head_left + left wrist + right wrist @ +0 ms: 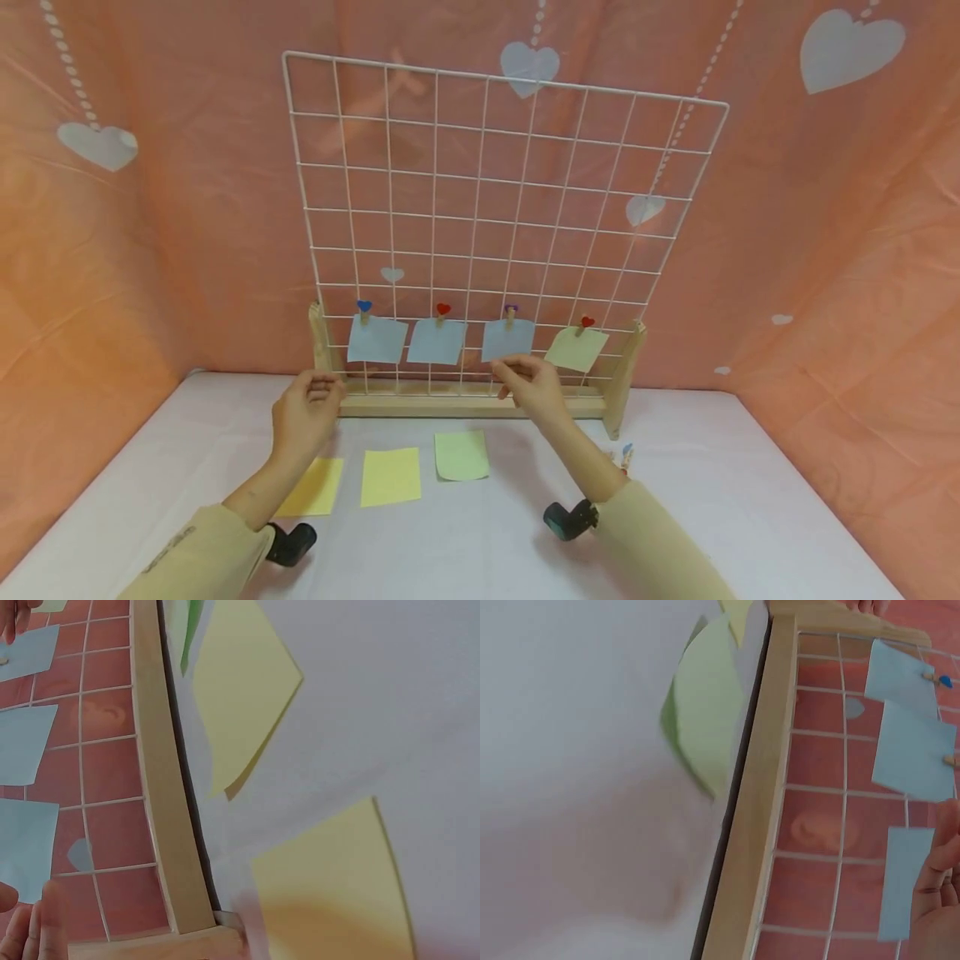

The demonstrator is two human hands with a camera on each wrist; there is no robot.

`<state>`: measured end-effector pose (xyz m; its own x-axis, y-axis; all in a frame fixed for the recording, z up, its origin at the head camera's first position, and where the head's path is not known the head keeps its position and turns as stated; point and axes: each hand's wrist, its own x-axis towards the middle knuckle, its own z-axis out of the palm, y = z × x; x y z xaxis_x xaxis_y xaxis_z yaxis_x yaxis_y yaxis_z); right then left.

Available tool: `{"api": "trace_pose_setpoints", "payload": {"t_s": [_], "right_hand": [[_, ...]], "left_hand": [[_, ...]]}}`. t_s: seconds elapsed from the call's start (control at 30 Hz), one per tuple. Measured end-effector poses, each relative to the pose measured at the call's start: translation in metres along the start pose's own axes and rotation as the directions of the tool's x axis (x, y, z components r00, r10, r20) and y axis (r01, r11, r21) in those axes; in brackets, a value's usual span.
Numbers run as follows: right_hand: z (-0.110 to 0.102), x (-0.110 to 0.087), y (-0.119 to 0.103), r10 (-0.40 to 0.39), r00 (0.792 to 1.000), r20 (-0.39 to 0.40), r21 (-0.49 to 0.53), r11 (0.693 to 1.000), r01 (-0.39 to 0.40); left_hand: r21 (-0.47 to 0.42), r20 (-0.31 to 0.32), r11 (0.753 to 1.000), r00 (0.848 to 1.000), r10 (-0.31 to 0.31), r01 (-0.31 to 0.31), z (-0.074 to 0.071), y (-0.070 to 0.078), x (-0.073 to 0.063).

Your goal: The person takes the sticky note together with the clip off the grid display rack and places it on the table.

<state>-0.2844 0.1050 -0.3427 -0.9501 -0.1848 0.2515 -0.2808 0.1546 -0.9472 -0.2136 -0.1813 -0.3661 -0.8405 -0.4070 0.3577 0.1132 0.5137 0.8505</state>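
Observation:
Four notes hang by small wooden heart clips on a white wire grid [457,200]. Three are light blue: a left note [377,340], a middle note [437,342] and a right note [508,339]; the fourth is a pale green note [576,348]. My right hand [531,387] is in front of the right blue note, its bent fingertips overlapping that note's lower left corner in the head view. Beside the grid's left wooden post, my left hand [306,412] is raised, fingers loosely bent, below and left of the left blue note.
On the white table [495,550] lie two yellow notes, one [391,477] in the middle and another [318,487] partly behind my left wrist, and a green note [461,456]. Loose clips [627,457] lie by my right forearm. A wooden base [450,407] supports the grid.

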Motion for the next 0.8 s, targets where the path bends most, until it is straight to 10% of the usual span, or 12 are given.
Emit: {"api": "trace_pose_setpoints", "payload": {"t_s": [0.8], "right_hand": [[0.06, 0.031, -0.037, -0.026, 0.999, 0.041, 0.065, 0.998, 0.023]], "left_hand": [[-0.055, -0.131, 0.997, 0.99, 0.046, -0.054, 0.009, 0.017, 0.019]]}}
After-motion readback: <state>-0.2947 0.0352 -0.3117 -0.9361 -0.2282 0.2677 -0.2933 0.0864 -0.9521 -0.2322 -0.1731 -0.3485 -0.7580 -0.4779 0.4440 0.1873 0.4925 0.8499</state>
